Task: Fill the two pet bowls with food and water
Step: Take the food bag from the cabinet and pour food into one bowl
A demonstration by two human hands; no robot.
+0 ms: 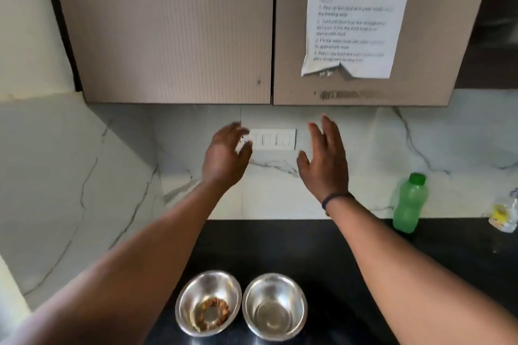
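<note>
Two steel pet bowls stand side by side on the black counter near its front edge. The left bowl [208, 302] holds a ring of brown kibble. The right bowl [274, 306] looks filled with clear water or bare; I cannot tell which. A green plastic bottle [409, 203] with a green cap stands upright at the back right. Both my hands are raised in the air before the backsplash, well above the bowls. My left hand [225, 155] has relaxed fingers and holds nothing. My right hand [325, 159] is flat with straight fingers and holds nothing.
A white switch plate [276, 139] is set in the marble backsplash between my hands. Beige wall cabinets [173, 28] hang overhead, with a printed sheet [356, 14] taped to the right door. A crumpled clear bag with yellow [504, 216] lies at the far right.
</note>
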